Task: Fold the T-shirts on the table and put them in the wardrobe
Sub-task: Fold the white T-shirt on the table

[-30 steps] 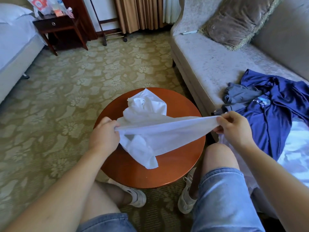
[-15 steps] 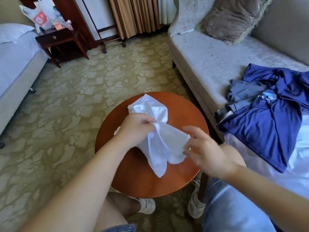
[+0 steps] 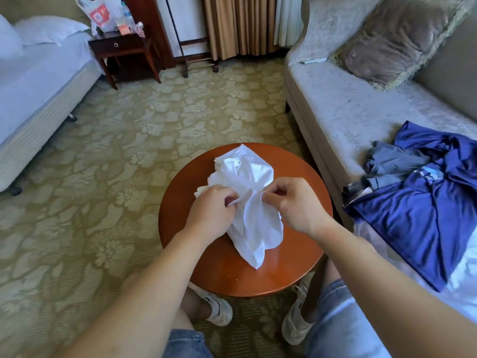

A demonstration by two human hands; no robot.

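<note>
so the white tee (image 3: 254, 228) is just a crumpled heap in the middle of the round desk (image 3: 232, 275), bunched toward 12 o'clock, pointy tail toward 6, middle folds pinched by the left hand (image 3: 211, 211) and right hand (image 3: 296, 205)

Thin white cloth T-shirt (image 3: 254, 223), glossy polished wood table (image 3: 232, 275), satiny blue garment (image 3: 418, 223), patterned carpet (image 3: 129, 151)

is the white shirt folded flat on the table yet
No, the white shirt lies bunched and crumpled on the round table, while the left hand and right hand pinch its fabric.
</note>
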